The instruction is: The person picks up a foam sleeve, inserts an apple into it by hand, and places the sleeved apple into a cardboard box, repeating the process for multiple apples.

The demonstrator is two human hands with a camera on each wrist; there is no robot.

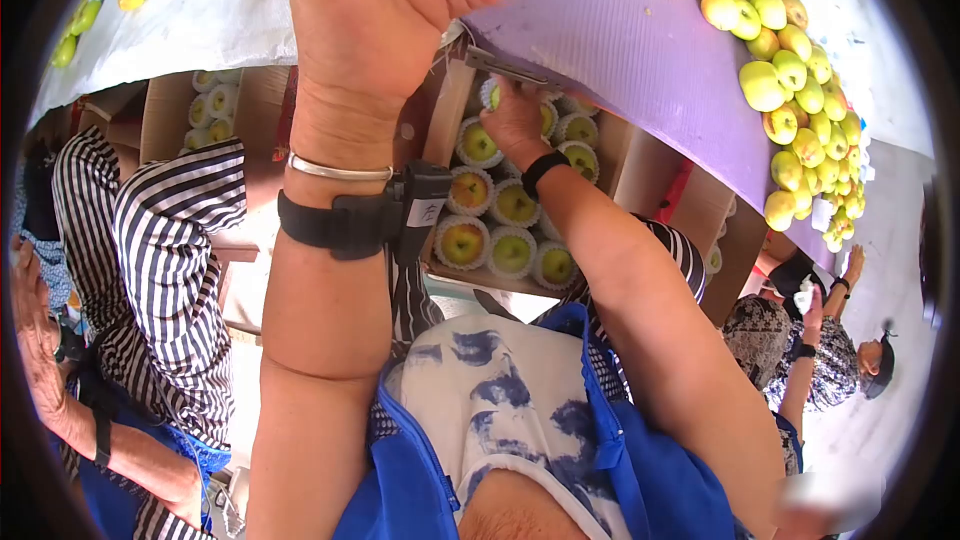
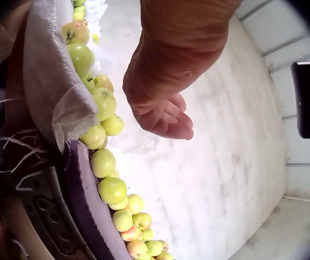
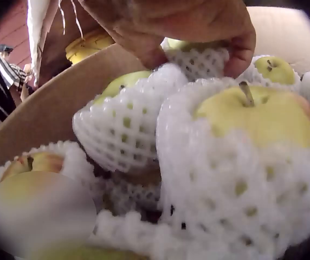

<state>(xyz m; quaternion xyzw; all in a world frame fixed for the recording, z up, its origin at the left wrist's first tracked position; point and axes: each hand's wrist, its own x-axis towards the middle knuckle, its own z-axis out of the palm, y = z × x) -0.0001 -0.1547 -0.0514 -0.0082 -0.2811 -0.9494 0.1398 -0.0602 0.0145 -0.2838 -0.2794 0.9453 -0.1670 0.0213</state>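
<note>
My right hand [image 1: 515, 122] reaches into a cardboard box [image 1: 446, 120] under the table's edge. In the right wrist view its thumb and fingers grip an apple in a white foam net [image 3: 201, 60]. Around it stand more netted apples, such as a yellow-green apple [image 3: 258, 111] with its stem up, packed in rows. My left hand [image 1: 380, 20] hovers above the table edge, palm up with loosely bent fingers, holding nothing. In the left wrist view the left hand [image 2: 168, 81] hangs over the pale tabletop [image 2: 220, 179], beside a row of bare apples [image 2: 112, 190].
A purple cover [image 1: 620, 30] overhangs the box's far side. Bare apples [image 1: 790, 70] are heaped on the tabletop at right. Another box of netted apples [image 1: 210, 105] stands at left. A person in striped clothes [image 1: 170, 230] is close on the left; others are at right.
</note>
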